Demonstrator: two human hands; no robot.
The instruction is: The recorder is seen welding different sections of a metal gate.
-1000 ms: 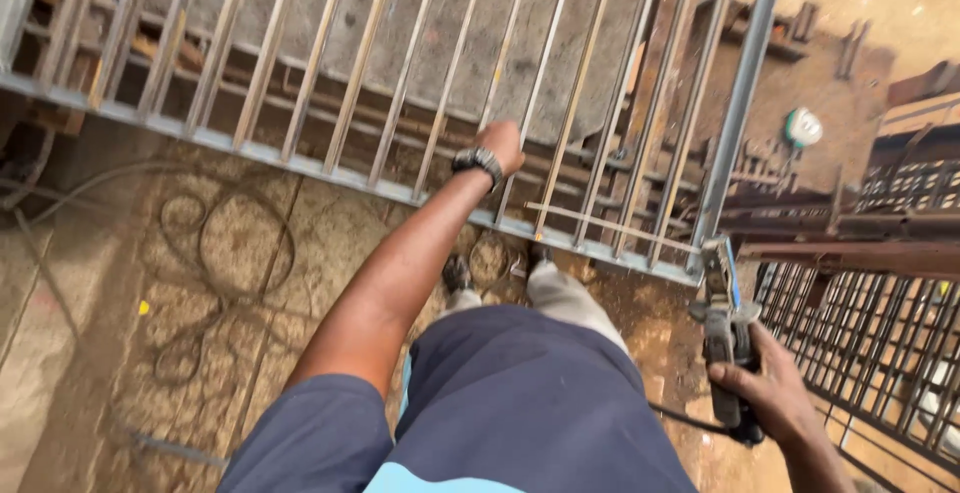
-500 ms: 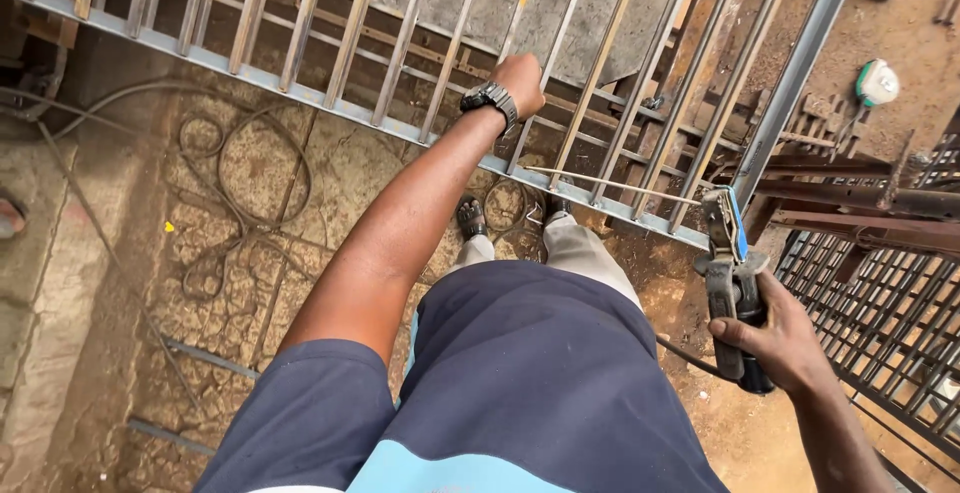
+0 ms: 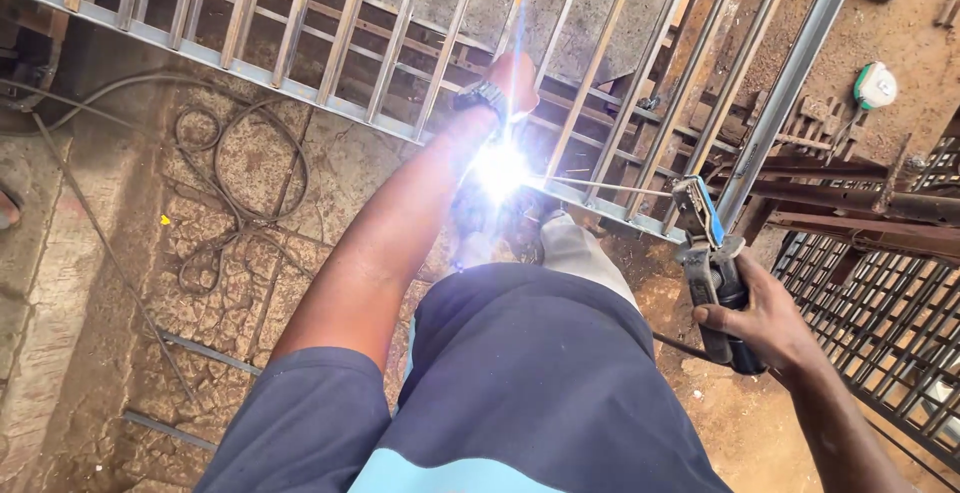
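My left hand (image 3: 513,81), with a wristwatch (image 3: 478,98) on it, grips a vertical bar of a grey metal grille (image 3: 300,93) that lies in front of me. My right hand (image 3: 765,318) holds a black electrode holder (image 3: 715,278) with a blue jaw. Its thin welding rod (image 3: 600,185) reaches left to the grille's lower rail, where a bright white arc (image 3: 500,168) flares just below my left wrist. My shoes are mostly hidden by the glare.
Dark cables (image 3: 215,178) coil on the cracked stone floor at left. A long grey pipe (image 3: 785,88) leans across the upper right. A dark mesh panel (image 3: 880,308) and rusty steel sections (image 3: 850,198) lie at right. Loose rods (image 3: 180,348) rest near my left leg.
The rod tip has reached the grille's lower rail and an arc now burns there. My right hand has shifted slightly left with the holder; my left hand keeps its grip on the bar.
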